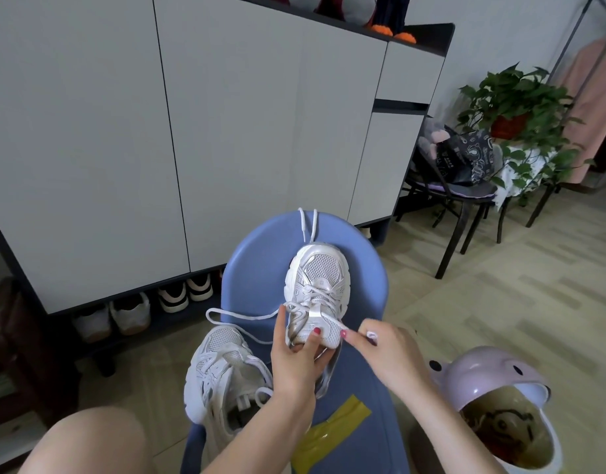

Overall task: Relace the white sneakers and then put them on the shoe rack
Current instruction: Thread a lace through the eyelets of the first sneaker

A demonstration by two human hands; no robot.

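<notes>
Head view: a white sneaker (317,289) lies on a blue chair (260,268), its long axis running away from the person, toe pointing toward the cabinet (226,131) and heel toward the person. The left hand (294,357) grips the heel end, fingers (313,340) curled over the collar and thumb up along the near side. The right hand (383,350) pinches the lace (332,319) just beside the shoe's right side, its fingers narrow around the strand, whose white tip (372,335) shows at the knuckles. The lace's other end loops out to the left across the seat, and two more lace ends hang over the chair's far edge beyond the toe. A second sneaker (223,374) rests at the chair's left edge, toe also pointing away, its opening toward the person, just beside the left wrist. Yellow tape (332,429) is stuck on the seat near the forearms. A lilac helmet (493,405) lies on the floor to the right. Shoes (130,313) sit in the open gap under the cabinet.
</notes>
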